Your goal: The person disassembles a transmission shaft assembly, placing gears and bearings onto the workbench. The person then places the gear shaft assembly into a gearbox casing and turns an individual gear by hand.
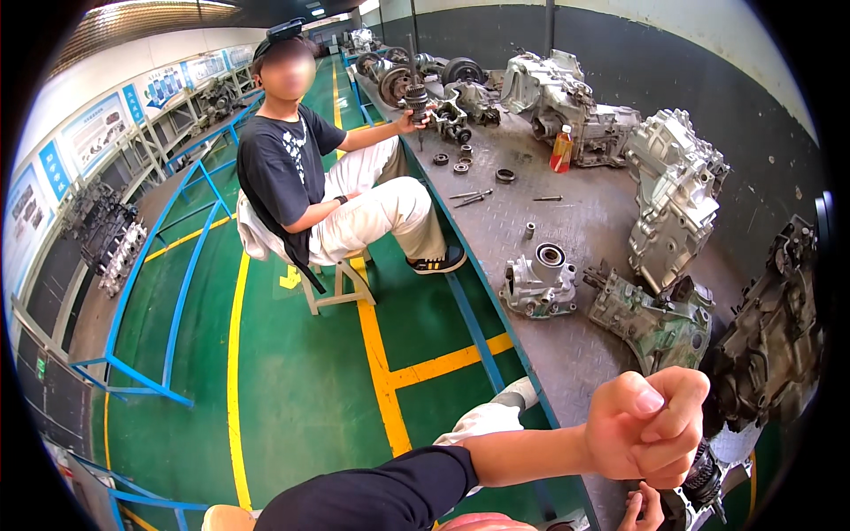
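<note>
Over the bench's near right part, my left hand [651, 429] is closed in a fist, thumb laid over the curled fingers. Whatever it may hold is hidden. Just below it, at the lower edge, only the curled fingers of my right hand [645, 509] show, and what they grip cannot be made out. Close to both hands is an opened metal gearbox housing [744, 442] with a dark gear shaft [704, 478] in it. A large dark gearbox casing [770, 327] stands behind. Farther left lies a greenish, stained housing [655, 319].
The metal-topped workbench [593, 234] carries a small silver housing [540, 283], a tall silver gearbox case [677, 195], a bottle [561, 149], bearing rings [505, 175] and bolts [471, 196]. A seated person [292, 168] holds a gear shaft [416, 102]. Blue rails [181, 292] stand left.
</note>
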The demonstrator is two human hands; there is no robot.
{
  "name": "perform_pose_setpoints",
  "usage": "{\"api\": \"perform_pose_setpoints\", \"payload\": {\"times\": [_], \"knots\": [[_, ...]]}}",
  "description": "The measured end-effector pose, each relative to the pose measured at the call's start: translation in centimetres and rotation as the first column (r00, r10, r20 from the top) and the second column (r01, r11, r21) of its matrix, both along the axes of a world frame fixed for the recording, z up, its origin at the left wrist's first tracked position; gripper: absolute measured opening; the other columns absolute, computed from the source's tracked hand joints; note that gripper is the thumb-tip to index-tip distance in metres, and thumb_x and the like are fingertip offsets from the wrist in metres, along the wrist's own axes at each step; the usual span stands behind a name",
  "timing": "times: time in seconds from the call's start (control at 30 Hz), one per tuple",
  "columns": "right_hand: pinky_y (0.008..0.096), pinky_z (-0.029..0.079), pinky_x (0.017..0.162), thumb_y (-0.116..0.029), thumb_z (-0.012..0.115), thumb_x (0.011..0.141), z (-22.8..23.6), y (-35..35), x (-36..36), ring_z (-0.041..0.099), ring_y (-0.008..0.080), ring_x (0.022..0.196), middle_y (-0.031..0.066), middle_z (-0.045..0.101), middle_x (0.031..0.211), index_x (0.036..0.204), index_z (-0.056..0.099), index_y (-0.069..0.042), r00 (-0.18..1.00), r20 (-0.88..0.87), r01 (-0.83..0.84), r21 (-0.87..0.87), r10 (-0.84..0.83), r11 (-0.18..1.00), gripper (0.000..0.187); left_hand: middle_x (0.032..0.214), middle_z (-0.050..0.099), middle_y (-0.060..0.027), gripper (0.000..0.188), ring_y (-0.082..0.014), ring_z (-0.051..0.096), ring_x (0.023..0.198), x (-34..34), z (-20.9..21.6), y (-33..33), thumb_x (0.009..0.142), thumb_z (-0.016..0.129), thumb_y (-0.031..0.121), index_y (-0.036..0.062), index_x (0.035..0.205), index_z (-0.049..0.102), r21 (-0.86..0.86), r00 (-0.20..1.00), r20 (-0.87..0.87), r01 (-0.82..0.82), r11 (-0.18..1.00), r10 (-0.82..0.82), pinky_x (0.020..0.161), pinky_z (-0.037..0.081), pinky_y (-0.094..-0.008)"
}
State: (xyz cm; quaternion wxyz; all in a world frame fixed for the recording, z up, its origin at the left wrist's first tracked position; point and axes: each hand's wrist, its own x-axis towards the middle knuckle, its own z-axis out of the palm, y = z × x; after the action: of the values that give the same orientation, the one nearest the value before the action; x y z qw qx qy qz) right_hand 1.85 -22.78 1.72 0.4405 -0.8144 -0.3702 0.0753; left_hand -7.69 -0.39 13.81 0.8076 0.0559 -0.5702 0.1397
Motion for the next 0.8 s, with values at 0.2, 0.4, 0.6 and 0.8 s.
{"api": "perform_pose_setpoints", "payload": {"times": [0.2, 0.4, 0.6, 0.8], "knots": [[0.0316, 0.053, 0.071, -0.013, 0.060, 0.098, -0.03, -0.41, 0.42, 0.068, 0.0212, 0.080, 0.0151, 0.072, 0.094, 0.117, 0.067, 0.002, 0.998, 0.055, -0.005, -0.037, 0.007, 0.999, 0.025, 0.047, 0.036, -0.0047, 0.027, -0.0127, 0.025, 0.038, -0.02, 0.40, -0.11, 0.090, 0.050, 0.023, 0.0049, 0.073, 0.038, -0.001, 0.999, 0.026, -0.020, 1.000, 0.020, 0.036, 0.020, -0.0307], [0.0319, 0.053, 0.070, -0.015, 0.060, 0.099, -0.10, -0.45, 0.42, 0.068, 0.0214, 0.080, 0.0155, 0.072, 0.094, 0.117, 0.067, 0.001, 0.997, 0.079, -0.012, -0.050, 0.016, 0.999, 0.025, 0.047, 0.037, -0.0044, 0.027, -0.0127, 0.025, 0.037, -0.38, 0.71, -0.13, 0.090, 0.050, 0.022, 0.0052, 0.073, 0.038, 0.002, 0.999, 0.037, -0.034, 0.999, 0.034, 0.035, 0.020, -0.0303], [0.0313, 0.054, 0.070, -0.016, 0.061, 0.098, -0.52, -0.51, 0.71, 0.068, 0.0205, 0.080, 0.0153, 0.073, 0.093, 0.116, 0.067, 0.001, 0.998, 0.069, -0.006, -0.053, 0.009, 0.999, 0.026, 0.047, 0.037, -0.0041, 0.026, -0.0124, 0.026, 0.037, -0.30, 0.65, 0.29, 0.089, 0.050, 0.022, 0.0053, 0.072, 0.039, -0.008, 0.998, 0.043, -0.034, 0.999, 0.035, 0.035, 0.020, -0.0296], [0.0305, 0.053, 0.069, -0.016, 0.062, 0.098, -0.55, -0.46, 0.75, 0.068, 0.0195, 0.078, 0.0147, 0.073, 0.092, 0.116, 0.067, 0.001, 0.995, 0.094, -0.009, -0.064, 0.015, 0.998, 0.026, 0.047, 0.038, -0.0038, 0.026, -0.0126, 0.027, 0.037, -0.37, 0.57, 0.43, 0.089, 0.050, 0.023, 0.0059, 0.072, 0.040, -0.004, 0.998, 0.039, -0.054, 0.999, 0.054, 0.035, 0.021, -0.0293]]}}
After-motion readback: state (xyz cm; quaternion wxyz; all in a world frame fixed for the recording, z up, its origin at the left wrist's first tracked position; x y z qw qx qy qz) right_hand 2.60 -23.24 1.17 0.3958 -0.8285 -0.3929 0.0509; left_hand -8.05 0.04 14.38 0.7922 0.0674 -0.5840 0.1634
